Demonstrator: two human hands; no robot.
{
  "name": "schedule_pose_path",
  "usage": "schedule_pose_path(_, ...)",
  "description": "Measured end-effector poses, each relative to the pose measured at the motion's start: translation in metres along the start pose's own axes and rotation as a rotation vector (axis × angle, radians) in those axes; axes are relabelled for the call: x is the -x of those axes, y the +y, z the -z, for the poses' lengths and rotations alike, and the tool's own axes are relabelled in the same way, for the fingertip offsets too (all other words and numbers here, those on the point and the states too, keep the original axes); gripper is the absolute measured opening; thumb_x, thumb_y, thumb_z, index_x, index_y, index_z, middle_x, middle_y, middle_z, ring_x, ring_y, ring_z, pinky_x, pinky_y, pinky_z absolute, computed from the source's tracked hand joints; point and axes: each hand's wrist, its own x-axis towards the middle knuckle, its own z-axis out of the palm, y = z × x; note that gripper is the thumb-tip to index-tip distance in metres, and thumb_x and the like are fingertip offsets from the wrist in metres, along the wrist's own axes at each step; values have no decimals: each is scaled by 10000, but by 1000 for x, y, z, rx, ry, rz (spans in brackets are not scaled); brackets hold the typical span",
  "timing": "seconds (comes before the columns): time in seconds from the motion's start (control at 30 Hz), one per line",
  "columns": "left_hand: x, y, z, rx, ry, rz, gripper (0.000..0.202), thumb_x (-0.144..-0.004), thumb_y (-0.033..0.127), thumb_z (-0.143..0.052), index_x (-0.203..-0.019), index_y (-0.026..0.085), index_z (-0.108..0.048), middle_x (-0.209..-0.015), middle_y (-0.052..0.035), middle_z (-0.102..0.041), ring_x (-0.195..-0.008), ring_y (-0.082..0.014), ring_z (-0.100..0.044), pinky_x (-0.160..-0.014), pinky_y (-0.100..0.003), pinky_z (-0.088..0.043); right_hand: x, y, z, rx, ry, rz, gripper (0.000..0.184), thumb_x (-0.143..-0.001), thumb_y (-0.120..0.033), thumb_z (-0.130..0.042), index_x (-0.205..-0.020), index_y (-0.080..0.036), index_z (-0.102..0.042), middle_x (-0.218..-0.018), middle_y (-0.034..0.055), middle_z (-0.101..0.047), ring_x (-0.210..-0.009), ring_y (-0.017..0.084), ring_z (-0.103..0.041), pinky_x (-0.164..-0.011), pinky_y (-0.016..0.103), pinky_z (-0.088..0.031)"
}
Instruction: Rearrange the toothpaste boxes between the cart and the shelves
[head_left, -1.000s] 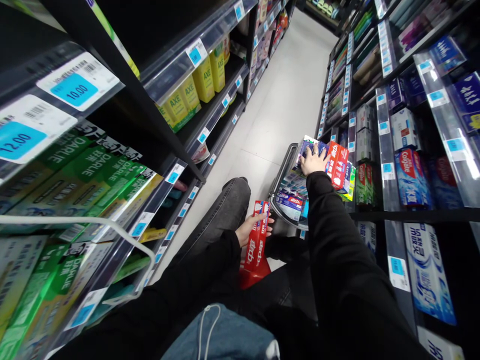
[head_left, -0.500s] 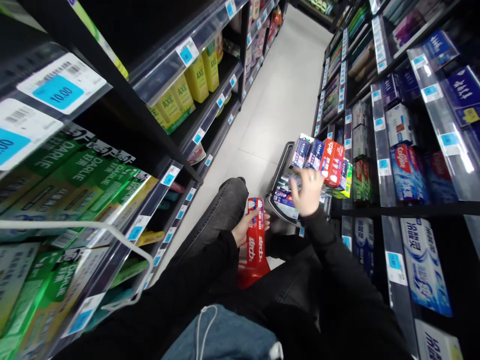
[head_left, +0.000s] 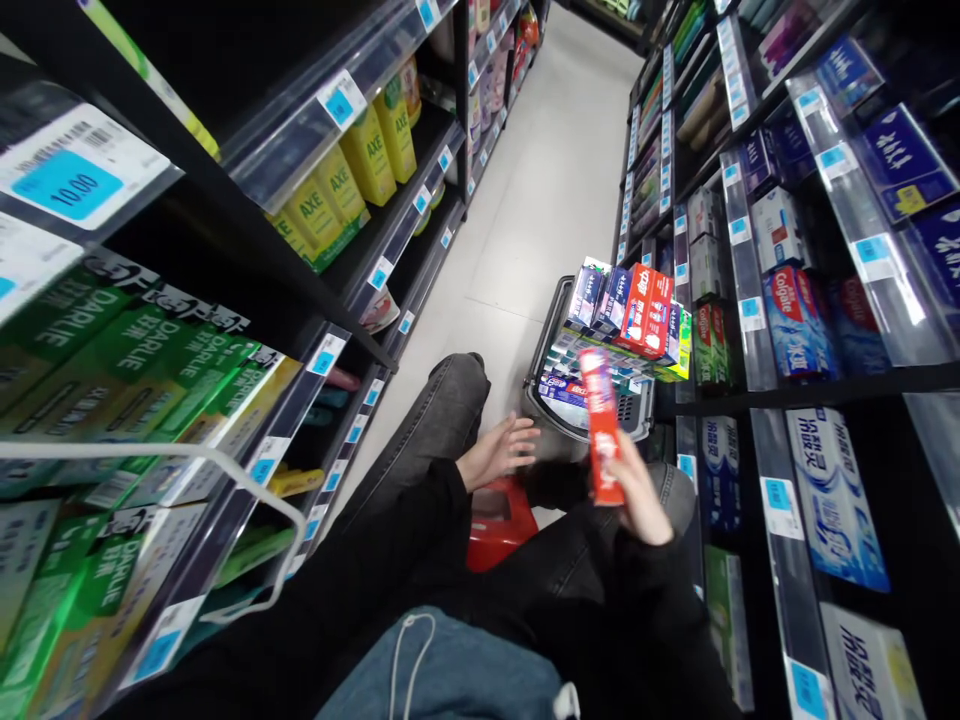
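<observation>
My right hand (head_left: 637,490) is closed round a red toothpaste box (head_left: 600,425), held upright in front of the basket. My left hand (head_left: 504,450) is open with fingers spread, holding nothing, just above a red stool (head_left: 499,520) between my knees. A grey shopping basket (head_left: 551,400) on the floor ahead is full of toothpaste boxes, with a stack of blue and red boxes (head_left: 630,310) on top of it.
Dark shelves line both sides of a narrow aisle. Green toothpaste boxes (head_left: 150,370) and yellow bottles (head_left: 352,170) fill the left shelves. Blue and red toothpaste boxes (head_left: 795,310) fill the right shelves. A white wire frame (head_left: 225,470) juts out at lower left. Pale floor (head_left: 547,190) runs ahead.
My right hand came back from the stack on the basket and took the red box from my left hand. My left hand let go and opened.
</observation>
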Motion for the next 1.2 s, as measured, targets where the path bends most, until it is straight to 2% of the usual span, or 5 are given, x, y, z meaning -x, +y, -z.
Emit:
schedule_pose_path(0.17,-1,1,3,-87,23,12,320,-931,404,-510,-1040,130,-635,-1104,-99,-628,-758,-135,-611,-729,-297,-547,-79,-24,103,371,570,-125,667,-781,-572,-546,-1320,-190,-460,-1267,125,-601,-1138,283,-571,-998,439,-445)
schedule_pose_path(0.3,-1,1,3,-97,50,9,330,-919,417,-518,-1036,133,-637,-1093,-97,-628,-749,-139,-609,-718,-300,-544,-151,-33,135,679,624,-291,579,-813,-483,-544,-1270,-133,-490,-1246,190,-600,-1115,303,-582,-990,432,-431)
schedule_pose_path(0.63,-1,5,3,-69,120,-4,296,-943,369,-466,-1006,134,-634,-1051,-79,-635,-724,-133,-617,-700,-292,-539,-230,-20,141,820,588,-256,491,-876,-391,-442,-1218,-48,-523,-1216,251,-566,-1149,326,-533,-1021,442,-386)
schedule_pose_path(1.0,-3,3,3,-65,137,10,275,-920,349,-482,-1003,137,-636,-1057,-84,-643,-721,-136,-613,-697,-293,-536,-236,-16,128,841,633,-217,486,-908,-408,-401,-1262,-89,-498,-1237,229,-539,-1136,318,-525,-1029,455,-363)
schedule_pose_path(1.2,-5,5,4,-98,134,4,280,-926,357,-453,-1016,140,-605,-1058,-76,-631,-716,-123,-604,-693,-270,-525,-222,-41,132,719,736,-209,452,-880,-344,-424,-1202,-62,-570,-1230,235,-565,-1149,283,-526,-1038,399,-367)
